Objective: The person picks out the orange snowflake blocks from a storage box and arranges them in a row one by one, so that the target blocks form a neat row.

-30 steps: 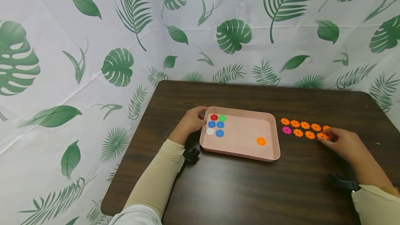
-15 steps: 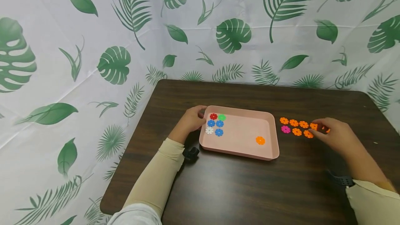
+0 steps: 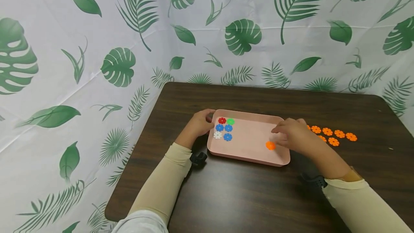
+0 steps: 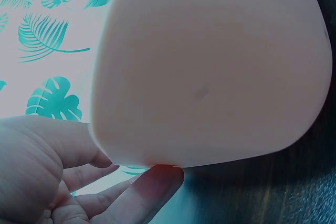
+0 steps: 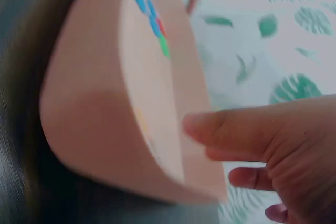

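Observation:
A shallow pink tray holds several notched snowflake discs: red, green, blue and a white disc cluster at its left end. A lone orange disc lies near the right end. My left hand grips the tray's left rim, fingers and thumb at the wall. Over the tray's right end is my right hand, its fingertips just above the lone orange disc. In the right wrist view, thumb and forefinger come together at the tips; I cannot tell whether a disc is between them.
Right of the tray, orange discs lie in two rows on the dark wooden table, partly behind my right hand. A white cloth printed with green leaves hangs behind the table and to its left.
My right hand has moved left from the orange rows to above the tray's right end, uncovering the rows' right side. My left hand stays on the tray rim.

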`<state>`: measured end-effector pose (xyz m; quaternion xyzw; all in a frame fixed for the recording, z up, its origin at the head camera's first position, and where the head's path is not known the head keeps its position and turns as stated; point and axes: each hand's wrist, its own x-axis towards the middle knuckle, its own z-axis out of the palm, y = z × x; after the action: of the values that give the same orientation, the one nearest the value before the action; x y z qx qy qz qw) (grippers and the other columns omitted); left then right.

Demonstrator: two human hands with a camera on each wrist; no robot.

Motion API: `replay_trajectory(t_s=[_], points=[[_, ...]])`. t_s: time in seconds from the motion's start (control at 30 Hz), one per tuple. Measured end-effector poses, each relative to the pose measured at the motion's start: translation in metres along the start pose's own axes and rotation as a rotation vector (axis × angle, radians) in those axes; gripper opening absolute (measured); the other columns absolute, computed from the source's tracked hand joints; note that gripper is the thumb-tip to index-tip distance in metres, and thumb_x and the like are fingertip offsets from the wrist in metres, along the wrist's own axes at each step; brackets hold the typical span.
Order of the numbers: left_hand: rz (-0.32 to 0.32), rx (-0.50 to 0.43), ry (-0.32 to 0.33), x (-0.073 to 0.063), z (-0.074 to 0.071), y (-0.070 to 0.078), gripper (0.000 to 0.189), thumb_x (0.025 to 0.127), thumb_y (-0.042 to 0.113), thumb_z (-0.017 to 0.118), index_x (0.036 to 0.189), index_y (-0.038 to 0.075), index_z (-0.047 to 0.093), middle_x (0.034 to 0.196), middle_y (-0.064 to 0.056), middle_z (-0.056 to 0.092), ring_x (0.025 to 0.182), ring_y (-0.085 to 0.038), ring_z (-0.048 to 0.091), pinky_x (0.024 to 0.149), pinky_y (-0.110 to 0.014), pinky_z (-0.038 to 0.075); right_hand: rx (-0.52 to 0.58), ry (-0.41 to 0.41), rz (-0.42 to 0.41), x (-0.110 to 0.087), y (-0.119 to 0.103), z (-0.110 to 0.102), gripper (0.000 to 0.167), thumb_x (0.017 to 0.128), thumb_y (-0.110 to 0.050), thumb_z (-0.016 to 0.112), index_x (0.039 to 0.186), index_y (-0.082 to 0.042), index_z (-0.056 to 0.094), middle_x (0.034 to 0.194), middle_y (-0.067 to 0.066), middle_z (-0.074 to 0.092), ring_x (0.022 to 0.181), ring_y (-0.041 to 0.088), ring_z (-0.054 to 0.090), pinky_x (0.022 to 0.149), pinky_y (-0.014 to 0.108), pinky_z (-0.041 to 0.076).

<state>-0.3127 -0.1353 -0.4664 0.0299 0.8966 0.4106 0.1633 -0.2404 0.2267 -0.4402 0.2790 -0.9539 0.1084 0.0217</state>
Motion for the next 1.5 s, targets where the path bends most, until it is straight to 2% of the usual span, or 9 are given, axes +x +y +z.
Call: replay_trajectory(t_s=[0.17,0.27,0.4,0.57,0.77,0.87,1.1,1.3,1.5], points=[[-0.002,0.002,0.006,-0.001,0.001,0.001,0.063,0.094,0.013,0.071,0.153,0.024,0.050,0.125,-0.012,0.065,0.091,-0.025,0.068,0.078,-0.040,0.062,-0.011,0.019,-0.104,0.006,-0.011,0.011,0.026,0.071,-0.017,0.093,0.095,-0.012,0.082,0.089,-0.001,0.072,0.085,0.022,0.063,0.067,0.038,0.031],[-0.008,0.001,0.003,-0.001,0.000,0.002,0.063,0.094,0.013,0.071,0.153,0.025,0.050,0.126,-0.012,0.065,0.092,-0.025,0.068,0.079,-0.041,0.062,-0.018,0.013,-0.110,0.007,-0.012,0.015,0.019,0.072,-0.015,0.091,0.088,-0.014,0.081,0.081,-0.005,0.068,0.076,0.018,0.057,0.065,0.036,0.029],[0.000,0.001,0.002,-0.001,0.000,0.002,0.063,0.094,0.013,0.071,0.153,0.024,0.050,0.126,-0.012,0.065,0.092,-0.025,0.068,0.079,-0.040,0.063,-0.041,-0.038,-0.097,0.006,-0.013,0.017,0.020,0.072,-0.012,0.091,0.088,-0.019,0.081,0.081,-0.008,0.065,0.077,0.016,0.054,0.067,0.039,0.030],[0.008,-0.001,0.002,-0.001,-0.001,0.003,0.063,0.094,0.013,0.070,0.153,0.023,0.050,0.125,-0.012,0.065,0.092,-0.025,0.068,0.078,-0.039,0.063,-0.078,-0.072,-0.088,0.007,-0.015,0.019,0.025,0.070,-0.012,0.093,0.090,-0.019,0.081,0.084,-0.006,0.067,0.082,0.020,0.054,0.070,0.044,0.035],[0.001,0.000,-0.001,-0.002,-0.001,0.002,0.063,0.094,0.013,0.070,0.153,0.024,0.050,0.125,-0.012,0.065,0.092,-0.026,0.068,0.078,-0.039,0.063,-0.126,-0.184,0.002,0.012,-0.018,0.023,0.028,0.069,-0.025,0.090,0.092,-0.021,0.074,0.084,-0.009,0.060,0.081,0.017,0.050,0.076,0.049,0.036],[0.000,0.003,-0.004,-0.002,0.000,0.001,0.063,0.094,0.013,0.070,0.153,0.024,0.050,0.125,-0.012,0.065,0.091,-0.025,0.068,0.078,-0.040,0.062,-0.120,-0.201,0.032,0.013,-0.018,0.026,0.031,0.068,-0.028,0.088,0.094,-0.020,0.072,0.083,-0.010,0.058,0.080,0.015,0.050,0.078,0.049,0.035],[-0.006,-0.009,-0.001,-0.001,0.001,-0.002,0.064,0.094,0.013,0.071,0.153,0.024,0.050,0.125,-0.012,0.065,0.091,-0.025,0.068,0.077,-0.039,0.063,-0.041,-0.137,0.030,0.014,-0.019,0.016,0.034,0.074,-0.022,0.087,0.104,-0.012,0.075,0.089,-0.007,0.069,0.084,0.017,0.056,0.078,0.049,0.035],[-0.001,-0.008,0.003,-0.002,0.001,-0.001,0.064,0.093,0.012,0.071,0.153,0.024,0.051,0.124,-0.012,0.064,0.091,-0.026,0.067,0.076,-0.038,0.062,-0.039,-0.050,0.017,0.006,-0.014,-0.003,0.037,0.077,-0.018,0.085,0.112,-0.009,0.076,0.107,0.003,0.074,0.103,0.028,0.064,0.086,0.061,0.034],[0.008,-0.001,0.003,-0.002,0.001,-0.001,0.063,0.094,0.012,0.070,0.153,0.024,0.051,0.124,-0.012,0.065,0.091,-0.026,0.068,0.076,-0.038,0.062,-0.064,0.038,0.083,-0.012,0.007,-0.022,0.033,0.078,-0.017,0.080,0.110,-0.008,0.077,0.104,0.006,0.074,0.102,0.033,0.062,0.087,0.066,0.035]])
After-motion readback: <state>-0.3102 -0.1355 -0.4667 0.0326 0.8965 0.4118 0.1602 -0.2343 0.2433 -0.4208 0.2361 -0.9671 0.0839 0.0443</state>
